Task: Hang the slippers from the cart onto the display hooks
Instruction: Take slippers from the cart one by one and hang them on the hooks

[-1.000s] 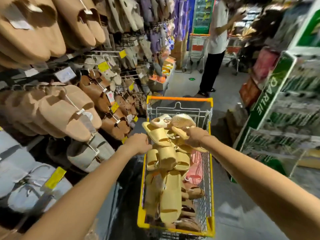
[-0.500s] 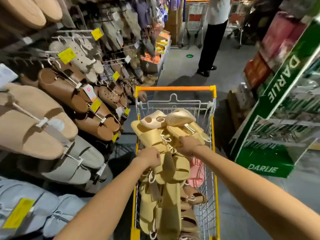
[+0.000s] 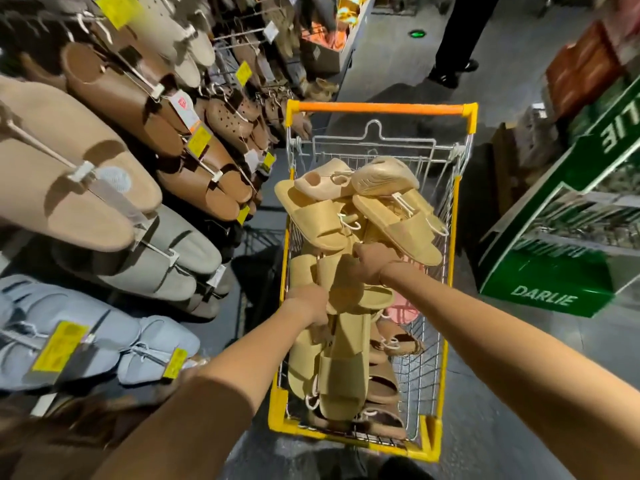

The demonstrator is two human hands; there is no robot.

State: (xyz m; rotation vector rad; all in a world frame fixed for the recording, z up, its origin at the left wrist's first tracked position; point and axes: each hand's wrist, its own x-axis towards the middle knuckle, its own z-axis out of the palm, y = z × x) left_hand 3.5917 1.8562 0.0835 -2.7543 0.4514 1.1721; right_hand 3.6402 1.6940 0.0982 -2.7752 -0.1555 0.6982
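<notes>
A yellow wire cart (image 3: 460, 209) with an orange handle stands in the aisle, piled with tan slippers (image 3: 313, 216), brown ones low at the near end and a pink one (image 3: 401, 311). Both my hands are inside the cart. My left hand (image 3: 308, 304) is closed on tan slippers in the middle of the pile. My right hand (image 3: 372, 265) is closed on tan slippers just beyond it. The display hooks (image 3: 145, 84) on the left carry hanging brown, beige, grey and pale blue slippers with yellow price tags.
A green DARLIE display stand (image 3: 554, 285) sits right of the cart. Another person's legs (image 3: 457, 36) stand at the far end of the aisle. Orange goods in boxes (image 3: 322, 39) line the floor beyond the rack. Grey floor runs between rack and stand.
My view has tilted down and closer to the cart. Both hands have moved nearer and deeper into the pile, the left from the cart's rim onto the tan slippers.
</notes>
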